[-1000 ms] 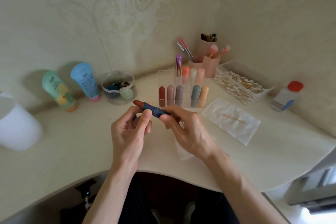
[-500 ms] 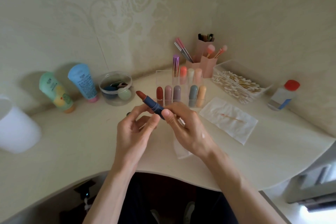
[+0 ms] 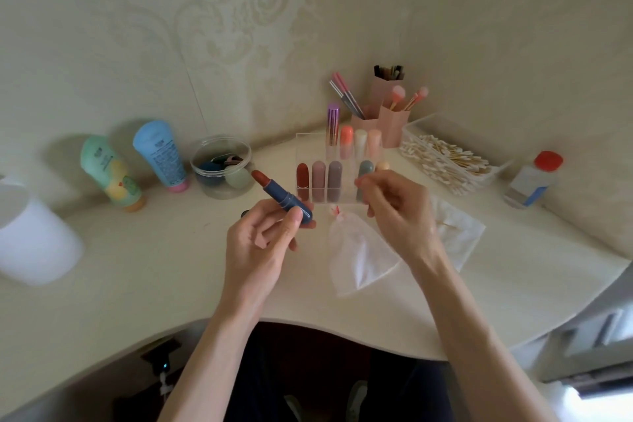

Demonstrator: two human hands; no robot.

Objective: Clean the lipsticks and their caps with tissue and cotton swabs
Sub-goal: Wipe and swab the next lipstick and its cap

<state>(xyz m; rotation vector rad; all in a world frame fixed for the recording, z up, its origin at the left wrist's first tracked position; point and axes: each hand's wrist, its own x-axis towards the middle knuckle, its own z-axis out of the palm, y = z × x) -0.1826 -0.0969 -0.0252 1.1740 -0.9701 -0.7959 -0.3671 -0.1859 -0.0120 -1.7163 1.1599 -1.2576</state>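
Note:
My left hand [image 3: 260, 240] grips a blue lipstick [image 3: 286, 202] by its base, its red bullet [image 3: 259, 177] pointing up and to the left. My right hand [image 3: 399, 216] hovers to the right of it with loosely curled fingers, apart from the lipstick and holding nothing I can see. A crumpled white tissue [image 3: 359, 257] with a red smear lies on the desk under that hand. A small dark object [image 3: 244, 214] peeks out behind my left hand. A second tissue [image 3: 460, 236] with a used cotton swab lies further right.
A clear organizer [image 3: 301, 144] holds several capped lipsticks. Behind it stand pink brush holders [image 3: 394, 127], with a clear box of cotton swabs [image 3: 445, 161] to their right. A red-capped bottle [image 3: 532, 181] is far right. Two tubes [image 3: 159, 154], a clear jar [image 3: 221, 166] and a white cup [image 3: 30, 233] stand left.
My right hand has let go of the lipstick and moved right. The left hand now holds the lipstick alone, tilted more upright. The tissue under my hands has come into view.

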